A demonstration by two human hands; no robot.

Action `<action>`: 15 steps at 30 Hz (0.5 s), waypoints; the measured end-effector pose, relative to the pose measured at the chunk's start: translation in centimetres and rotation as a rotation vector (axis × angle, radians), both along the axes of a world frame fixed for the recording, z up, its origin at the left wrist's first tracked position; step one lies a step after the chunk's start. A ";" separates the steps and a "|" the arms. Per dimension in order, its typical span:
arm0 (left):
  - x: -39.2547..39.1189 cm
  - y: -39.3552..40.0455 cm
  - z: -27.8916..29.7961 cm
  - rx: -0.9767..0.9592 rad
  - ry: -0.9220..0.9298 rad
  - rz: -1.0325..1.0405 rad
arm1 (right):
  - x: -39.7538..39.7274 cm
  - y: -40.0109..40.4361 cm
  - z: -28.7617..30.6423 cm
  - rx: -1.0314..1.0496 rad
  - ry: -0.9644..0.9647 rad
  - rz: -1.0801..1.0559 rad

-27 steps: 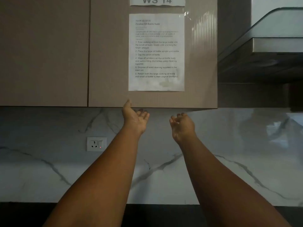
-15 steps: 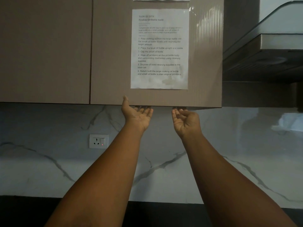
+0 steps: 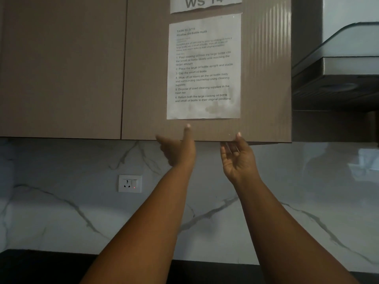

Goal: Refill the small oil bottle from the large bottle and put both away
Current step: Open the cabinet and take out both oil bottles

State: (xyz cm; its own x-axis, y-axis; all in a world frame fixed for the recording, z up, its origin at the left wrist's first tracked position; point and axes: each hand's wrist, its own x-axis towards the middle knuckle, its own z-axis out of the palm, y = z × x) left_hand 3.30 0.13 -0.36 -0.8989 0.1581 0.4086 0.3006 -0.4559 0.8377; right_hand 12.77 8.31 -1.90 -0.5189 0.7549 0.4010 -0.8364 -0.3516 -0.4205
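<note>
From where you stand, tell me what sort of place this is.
Most likely a kitchen set up as a numbered workstation: wall cabinets over a marble backsplash, a range hood at right, and a "WS 14" label above a taped task sheet.

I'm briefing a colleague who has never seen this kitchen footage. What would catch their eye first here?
Two bare forearms reach up from the bottom of the view, the left hand and right hand at the bottom edge of the cabinet door, thumbs on its front. Above them a printed instruction sheet is stuck to that door under a "WS 14" label. Lower left, a white wall socket with a small red light sits on the marble backsplash.
</note>
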 end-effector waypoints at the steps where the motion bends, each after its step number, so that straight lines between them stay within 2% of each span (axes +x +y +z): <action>1: 0.3 0.1 -0.5 -0.125 0.185 0.198 | 0.1 -0.1 0.0 0.028 -0.020 -0.032; 3: 0.7 -0.1 -1.5 -0.307 0.630 0.489 | 0.3 -0.3 -0.1 0.059 -0.019 -0.073; 5: 0.8 -0.2 -2.0 -0.479 1.064 0.638 | 0.6 -0.8 -0.3 0.073 0.016 -0.113; 7: 1.0 0.0 -2.3 -0.619 1.340 0.735 | 0.9 -1.5 -0.4 0.113 0.021 -0.172; 9: 1.7 0.0 -2.5 -0.665 1.400 0.789 | 1.2 -2.0 -0.6 0.164 0.025 -0.237; 15: 2.6 -0.9 -1.6 -0.536 1.461 0.855 | 2.0 -4.3 -1.3 0.291 0.051 -0.512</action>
State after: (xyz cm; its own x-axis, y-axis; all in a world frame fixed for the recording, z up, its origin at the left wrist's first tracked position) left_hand 5.93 -0.82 -1.99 0.2199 0.2575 0.9409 0.8515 0.4199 -0.3139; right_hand 14.78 4.05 -3.21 -0.0922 0.7595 0.6439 -0.8911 0.2256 -0.3937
